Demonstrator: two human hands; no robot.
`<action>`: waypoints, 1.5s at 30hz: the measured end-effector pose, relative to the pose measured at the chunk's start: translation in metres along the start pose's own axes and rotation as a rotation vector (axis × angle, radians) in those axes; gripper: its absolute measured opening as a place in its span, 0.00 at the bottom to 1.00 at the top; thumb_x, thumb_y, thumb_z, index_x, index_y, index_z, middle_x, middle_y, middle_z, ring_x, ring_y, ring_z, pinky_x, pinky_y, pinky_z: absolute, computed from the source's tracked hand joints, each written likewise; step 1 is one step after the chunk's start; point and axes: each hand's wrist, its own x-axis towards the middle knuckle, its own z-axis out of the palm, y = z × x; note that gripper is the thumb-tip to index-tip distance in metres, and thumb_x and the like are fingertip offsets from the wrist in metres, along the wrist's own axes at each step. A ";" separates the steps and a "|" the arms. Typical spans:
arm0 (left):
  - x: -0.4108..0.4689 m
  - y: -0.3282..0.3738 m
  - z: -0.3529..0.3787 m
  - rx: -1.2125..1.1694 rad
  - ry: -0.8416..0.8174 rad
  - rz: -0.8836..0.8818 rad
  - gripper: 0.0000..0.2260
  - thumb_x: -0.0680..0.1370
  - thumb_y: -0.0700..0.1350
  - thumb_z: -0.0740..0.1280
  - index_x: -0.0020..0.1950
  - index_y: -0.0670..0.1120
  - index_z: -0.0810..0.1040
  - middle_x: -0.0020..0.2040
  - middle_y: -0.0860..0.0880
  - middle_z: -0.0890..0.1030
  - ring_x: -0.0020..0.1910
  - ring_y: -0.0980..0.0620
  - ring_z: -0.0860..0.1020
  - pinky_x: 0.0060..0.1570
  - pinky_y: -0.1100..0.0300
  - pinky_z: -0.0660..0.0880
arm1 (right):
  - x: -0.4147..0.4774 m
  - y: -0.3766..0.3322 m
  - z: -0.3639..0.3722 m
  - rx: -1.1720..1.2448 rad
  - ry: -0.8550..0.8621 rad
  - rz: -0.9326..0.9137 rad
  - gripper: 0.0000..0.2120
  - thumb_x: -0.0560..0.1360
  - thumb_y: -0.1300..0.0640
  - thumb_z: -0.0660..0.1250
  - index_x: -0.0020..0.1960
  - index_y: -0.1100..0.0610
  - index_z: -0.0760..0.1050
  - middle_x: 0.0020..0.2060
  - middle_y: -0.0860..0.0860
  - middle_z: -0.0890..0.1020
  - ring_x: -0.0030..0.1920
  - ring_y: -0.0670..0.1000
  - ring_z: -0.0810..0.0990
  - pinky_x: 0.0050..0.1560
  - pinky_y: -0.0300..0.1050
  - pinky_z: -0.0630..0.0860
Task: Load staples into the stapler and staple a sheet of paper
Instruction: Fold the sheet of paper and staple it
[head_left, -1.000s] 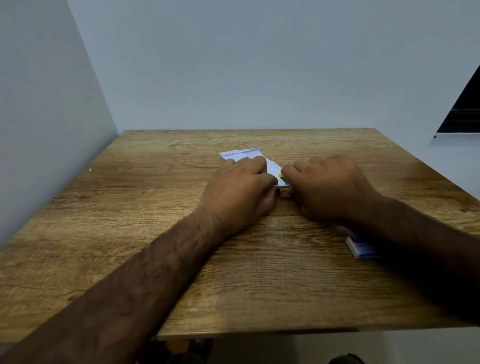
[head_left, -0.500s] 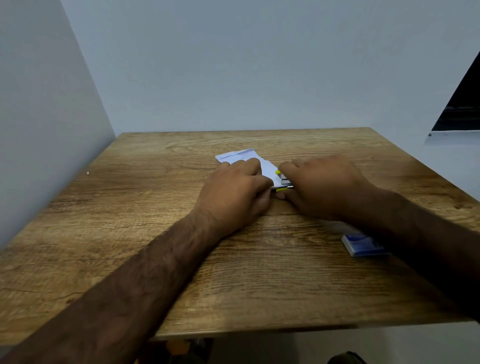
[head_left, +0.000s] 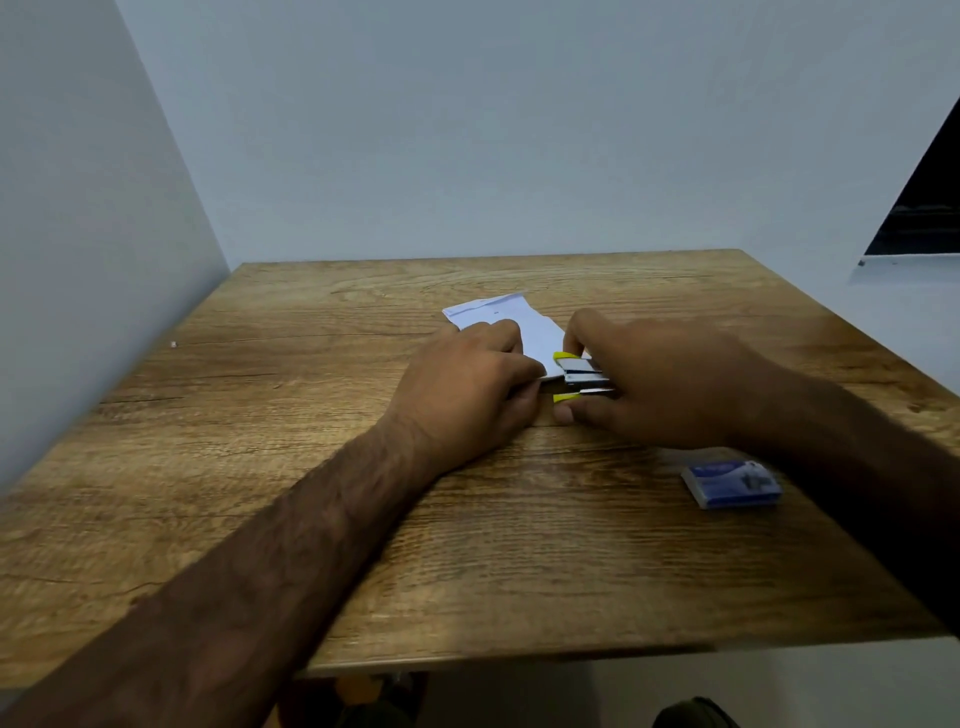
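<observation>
One wooden table is seen, and everything rests on it. Two hands are counted. The left hand is laid on the paper with fingers curled together, gripping its near edge; the thumb is hidden. The right hand is wrapped round the stapler, which is pinched between forefinger and thumb. One sheet of paper is found at the table's middle. It is judged light, limp and easily creased, so it is best held flat close to the corner being stapled. One blue staple box is set apart, near the right forearm. One yellow-tipped stapler is placed at the sheet's right corner. It is judged stiff and springy, best squeezed at its front end.
</observation>
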 end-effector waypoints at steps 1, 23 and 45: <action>0.000 0.000 0.000 -0.004 -0.001 -0.001 0.13 0.78 0.51 0.64 0.48 0.49 0.87 0.42 0.49 0.80 0.43 0.44 0.79 0.42 0.48 0.74 | -0.003 -0.003 -0.002 0.005 -0.017 -0.018 0.26 0.70 0.29 0.59 0.58 0.45 0.66 0.43 0.44 0.77 0.41 0.51 0.75 0.43 0.51 0.77; -0.005 -0.014 0.003 -0.209 -0.084 -0.019 0.10 0.78 0.52 0.68 0.57 0.55 0.85 0.44 0.52 0.77 0.44 0.50 0.76 0.44 0.50 0.75 | -0.023 -0.024 -0.004 0.390 -0.165 -0.142 0.24 0.67 0.27 0.65 0.58 0.37 0.75 0.45 0.37 0.76 0.46 0.39 0.76 0.45 0.45 0.76; 0.019 -0.026 0.008 -0.271 -0.238 -0.119 0.08 0.76 0.52 0.71 0.55 0.55 0.84 0.53 0.58 0.81 0.51 0.57 0.79 0.54 0.55 0.76 | 0.027 0.027 0.020 0.123 -0.245 0.117 0.27 0.81 0.39 0.51 0.79 0.43 0.58 0.80 0.45 0.60 0.77 0.50 0.61 0.73 0.58 0.62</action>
